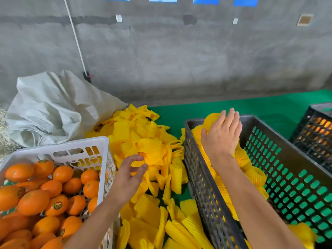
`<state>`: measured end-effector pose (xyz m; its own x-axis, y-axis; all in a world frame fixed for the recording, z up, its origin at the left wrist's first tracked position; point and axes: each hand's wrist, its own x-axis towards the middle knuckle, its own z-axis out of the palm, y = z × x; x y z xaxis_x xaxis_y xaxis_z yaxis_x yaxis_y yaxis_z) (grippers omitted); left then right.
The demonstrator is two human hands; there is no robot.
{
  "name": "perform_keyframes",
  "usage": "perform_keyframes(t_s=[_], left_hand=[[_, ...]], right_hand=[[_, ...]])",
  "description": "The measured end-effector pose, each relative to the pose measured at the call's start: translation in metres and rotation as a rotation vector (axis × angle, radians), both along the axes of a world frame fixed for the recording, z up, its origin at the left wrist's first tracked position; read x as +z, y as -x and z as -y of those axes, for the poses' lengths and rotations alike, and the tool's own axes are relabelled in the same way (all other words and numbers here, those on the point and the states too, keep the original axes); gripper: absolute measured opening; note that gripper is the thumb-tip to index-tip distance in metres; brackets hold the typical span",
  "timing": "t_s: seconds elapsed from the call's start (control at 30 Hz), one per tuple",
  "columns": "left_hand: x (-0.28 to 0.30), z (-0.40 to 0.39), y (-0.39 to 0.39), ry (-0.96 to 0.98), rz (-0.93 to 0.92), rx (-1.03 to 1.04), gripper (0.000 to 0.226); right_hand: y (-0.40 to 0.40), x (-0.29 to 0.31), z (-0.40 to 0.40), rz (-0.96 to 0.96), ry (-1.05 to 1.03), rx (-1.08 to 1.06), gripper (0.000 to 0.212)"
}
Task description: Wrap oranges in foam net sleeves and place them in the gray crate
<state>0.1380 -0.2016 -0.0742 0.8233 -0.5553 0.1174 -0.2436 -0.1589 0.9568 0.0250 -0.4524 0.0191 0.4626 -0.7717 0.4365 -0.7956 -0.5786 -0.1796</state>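
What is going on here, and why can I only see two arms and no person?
The camera sits on the person's head and looks down, so you see only their own arms and hands, just as they do.

On the left, a white basket is full of bare oranges. In the middle, on a green surface, lies a heap of yellow foam net sleeves, soft little jackets that protect the fruit. On the right stands the gray crate with wrapped oranges already inside.

The left hand reaches into the heap, fingers curled around a sleeve. The right hand lies flat, fingers straight, on a wrapped orange at the far end of the crate.

Behind are a pale sack, a gray wall, and a black crate at the right edge.
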Motion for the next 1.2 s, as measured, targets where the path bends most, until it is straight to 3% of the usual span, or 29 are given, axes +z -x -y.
perform_keyframes(t_s=[0.33, 0.43, 0.5, 0.6, 0.7, 0.77, 0.93, 1.07, 1.13, 1.2], left_hand=[[-0.007, -0.004, -0.005, -0.229, 0.102, 0.038, 0.020], [-0.006, -0.005, -0.006, -0.335, 0.148, -0.008, 0.012], [-0.006, -0.005, -0.003, -0.479, 0.125, -0.142, 0.018], [-0.008, -0.008, 0.006, -0.871, -0.034, -0.484, 0.042], [-0.002, -0.015, 0.014, -1.237, -0.100, -0.702, 0.059], [0.003, -0.016, 0.016, -1.287, -0.087, -0.720, 0.059], [0.012, -0.018, 0.016, -1.454, 0.004, -0.681, 0.057], [0.009, -0.020, 0.013, -1.426, -0.041, -0.594, 0.037], [0.009, -0.019, 0.008, -1.294, 0.110, -0.475, 0.009], [0.006, -0.012, 0.003, -1.038, 0.295, -0.314, 0.017]], right_hand=[[-0.022, -0.026, -0.049, -0.091, 0.155, 0.468, 0.048], [-0.029, -0.039, -0.061, -0.192, 0.055, 0.562, 0.050], [-0.032, -0.048, -0.066, -0.304, -0.030, 0.638, 0.052], [-0.034, -0.055, -0.070, -0.530, -0.202, 0.757, 0.050], [-0.033, -0.061, -0.071, -0.728, -0.542, 0.783, 0.057], [-0.033, -0.064, -0.070, -0.824, -0.676, 0.779, 0.061], [-0.035, -0.070, -0.066, -0.850, -0.726, 0.802, 0.053], [-0.037, -0.071, -0.065, -0.817, -0.808, 0.830, 0.055], [-0.036, -0.071, -0.065, -0.824, -0.808, 0.851, 0.052], [-0.036, -0.071, -0.065, -0.747, -0.800, 0.892, 0.047]])
